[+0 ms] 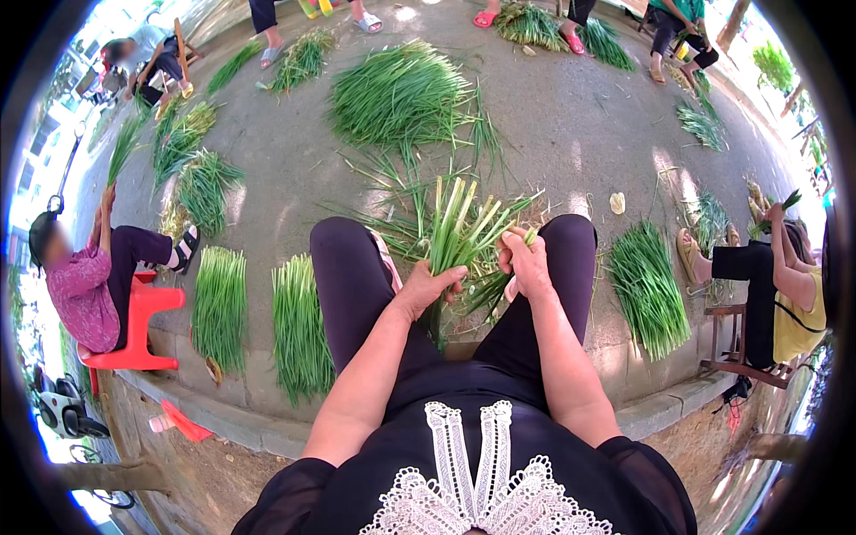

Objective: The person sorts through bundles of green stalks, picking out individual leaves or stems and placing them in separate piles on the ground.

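My left hand (428, 287) is closed around a loose bunch of garlic chives (456, 231), pale stem ends up and fanned apart, between my knees. To its right, my right hand (526, 262) grips a few more stalks; a pale end shows above the fingers and green leaves hang below the fist. Trimmed leaves and dry straw-coloured scraps (535, 210) litter the ground past my knees. Farther out lies a big heap of chives (401, 93). Beside my left leg are two neat rows of chives (301, 328) (219, 311), and another pile (649, 291) lies to my right.
At the left, a person on a red plastic stool (144, 321) holds up chives; a person on a wooden chair (725, 334) works at the right. Other people's feet and smaller piles (307, 57) line the far side. A stone kerb (234, 424) runs behind me.
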### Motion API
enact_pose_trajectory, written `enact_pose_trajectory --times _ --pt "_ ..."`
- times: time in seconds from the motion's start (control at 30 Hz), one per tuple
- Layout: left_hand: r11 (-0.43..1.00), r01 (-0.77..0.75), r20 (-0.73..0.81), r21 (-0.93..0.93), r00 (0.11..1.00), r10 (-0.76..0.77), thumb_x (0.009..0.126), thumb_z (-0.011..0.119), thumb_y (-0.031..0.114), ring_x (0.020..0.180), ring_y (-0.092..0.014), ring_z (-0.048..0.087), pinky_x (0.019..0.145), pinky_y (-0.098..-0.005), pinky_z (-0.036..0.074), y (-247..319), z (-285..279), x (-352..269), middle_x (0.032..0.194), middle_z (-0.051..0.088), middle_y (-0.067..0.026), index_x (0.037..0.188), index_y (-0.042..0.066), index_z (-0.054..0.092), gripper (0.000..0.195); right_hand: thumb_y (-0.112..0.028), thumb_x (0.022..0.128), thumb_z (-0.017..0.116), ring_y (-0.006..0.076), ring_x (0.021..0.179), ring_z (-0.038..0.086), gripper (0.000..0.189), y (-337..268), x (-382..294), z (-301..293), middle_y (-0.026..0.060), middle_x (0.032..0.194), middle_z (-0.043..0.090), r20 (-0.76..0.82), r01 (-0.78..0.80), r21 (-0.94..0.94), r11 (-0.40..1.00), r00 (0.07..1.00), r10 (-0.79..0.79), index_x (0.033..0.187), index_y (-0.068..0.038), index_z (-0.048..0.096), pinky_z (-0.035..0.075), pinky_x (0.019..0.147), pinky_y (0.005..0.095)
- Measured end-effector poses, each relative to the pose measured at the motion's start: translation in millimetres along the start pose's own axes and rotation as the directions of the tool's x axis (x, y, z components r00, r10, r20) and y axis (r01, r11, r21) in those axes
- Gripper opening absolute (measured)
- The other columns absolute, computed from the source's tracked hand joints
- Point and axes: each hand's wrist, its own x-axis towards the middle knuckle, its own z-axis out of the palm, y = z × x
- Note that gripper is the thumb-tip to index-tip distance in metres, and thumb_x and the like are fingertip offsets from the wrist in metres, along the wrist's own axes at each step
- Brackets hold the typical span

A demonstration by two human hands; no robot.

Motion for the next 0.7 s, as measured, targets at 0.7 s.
enact_pose_trajectory --times 0.7 --pt "0.993 -0.06 0.074 0.105 0.996 0.052 0.081 0.064 0.023 0.052 -0.01 0.053 0.047 -0.0232 0.043 1 2 -1 0.065 0.059 -0.0051 0.084 0.002 0.061 0.022 -0.023 0.087 0.056 0.0079 0.041 0.042 0.026 4 6 -4 0.002 0.06 0.049 -0.102 0.077 0.243 0.967 0.993 -0.054 0.072 -0.002 0.055 0.032 0.035 0.0224"
